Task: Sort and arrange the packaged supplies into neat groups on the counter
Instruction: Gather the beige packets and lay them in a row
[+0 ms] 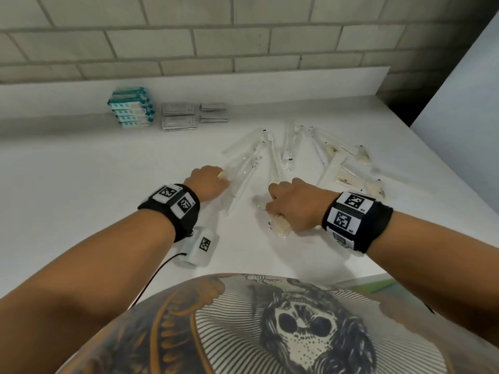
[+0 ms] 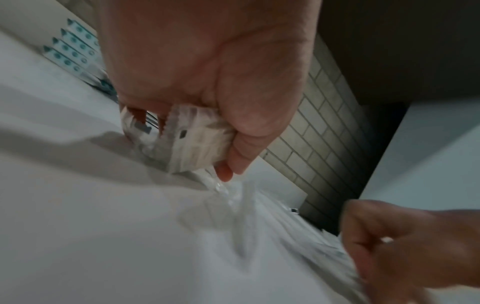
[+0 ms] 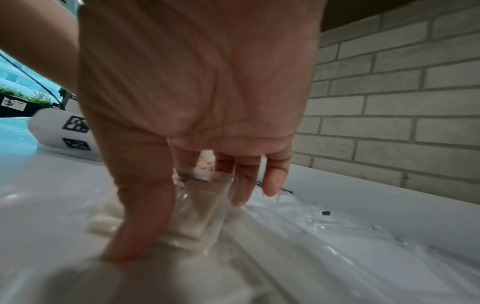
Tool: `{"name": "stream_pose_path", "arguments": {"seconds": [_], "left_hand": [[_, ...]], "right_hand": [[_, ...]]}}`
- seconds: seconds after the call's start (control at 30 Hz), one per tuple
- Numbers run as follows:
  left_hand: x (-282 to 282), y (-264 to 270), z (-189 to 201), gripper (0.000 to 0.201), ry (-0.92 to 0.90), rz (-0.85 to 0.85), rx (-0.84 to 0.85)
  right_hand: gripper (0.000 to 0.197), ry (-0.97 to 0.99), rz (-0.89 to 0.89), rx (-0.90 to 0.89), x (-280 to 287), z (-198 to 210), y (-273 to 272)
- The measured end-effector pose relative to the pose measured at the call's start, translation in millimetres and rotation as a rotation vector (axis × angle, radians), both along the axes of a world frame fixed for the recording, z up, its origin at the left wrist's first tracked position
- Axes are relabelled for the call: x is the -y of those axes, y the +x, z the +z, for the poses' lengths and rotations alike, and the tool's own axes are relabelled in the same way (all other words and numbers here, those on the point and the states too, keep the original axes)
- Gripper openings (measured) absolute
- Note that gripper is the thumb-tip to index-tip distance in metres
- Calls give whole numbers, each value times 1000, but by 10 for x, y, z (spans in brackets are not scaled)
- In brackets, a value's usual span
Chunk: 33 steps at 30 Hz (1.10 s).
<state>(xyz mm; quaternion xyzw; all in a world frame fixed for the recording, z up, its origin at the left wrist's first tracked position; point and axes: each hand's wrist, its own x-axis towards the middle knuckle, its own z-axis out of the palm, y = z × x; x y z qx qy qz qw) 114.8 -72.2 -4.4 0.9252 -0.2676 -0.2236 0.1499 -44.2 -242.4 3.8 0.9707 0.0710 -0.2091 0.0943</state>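
Several long clear packets lie scattered across the white counter. My left hand grips a bunch of clear packet ends at the left of the scatter, fingers curled round them. My right hand sits just to its right, thumb and fingers closed on either side of a clear packet with beige contents. In the right wrist view the packet lies on the counter between my thumb and fingers. The left wrist view also shows my right hand, blurred.
At the back left stand a stack of teal-and-white packs and two groups of grey sachets. More clear packets with beige contents lie at the right. A brick wall runs behind the counter.
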Motion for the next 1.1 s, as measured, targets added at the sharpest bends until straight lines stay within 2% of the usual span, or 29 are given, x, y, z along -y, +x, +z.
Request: {"name": "stream_pose_path", "arguments": {"seconds": [0.1,0.17,0.23,0.3,0.4,0.47,0.53,0.57,0.63,0.7,0.77,0.83,0.87,1.0,1.03,1.1], "left_hand": [[43,-88,24,44,-98,-7,-65],[82,-173,56,38,-231,31,-174],[129,-253,74,26,-366,65,-337],[196,-334,78,22,-497,118,-512],[326,-428,140,42,-702,235,-611],[435,-475,245,47,-840,236,-669],[531,-555,399,47,-980,217,-825],[590,-602,482,45,-1014,199,-883],[665,-689,575,36,-1029,128,-947],[679,-749,569,27,-1018,77,-929],[668,-766,534,25,-1008,114,-888],[713,-767,511,19,-988,157,-849],[1040,-795,552,15,-1001,228,-806],[1024,-719,550,18,-1046,340,-819],[1023,-713,555,20,-1075,371,-849],[1018,-722,578,26,-1101,415,-930]], "right_hand": [[40,-57,-44,-64,-18,95,77],[32,15,-140,-61,33,193,93],[23,176,-294,25,195,244,84],[21,391,-508,195,387,328,42],[25,887,-849,534,635,420,-54],[33,1294,-965,585,695,436,-87],[33,1517,-939,512,613,440,-72],[33,1559,-910,480,550,443,-53],[30,1525,-882,451,415,427,-4],[23,1431,-865,503,302,410,14],[27,1382,-875,585,335,362,33],[36,1441,-907,644,494,358,36],[37,1490,-885,584,889,403,96],[26,1682,-823,520,948,444,65],[17,1700,-809,557,944,454,31],[18,1598,-760,778,960,460,-21]]}}
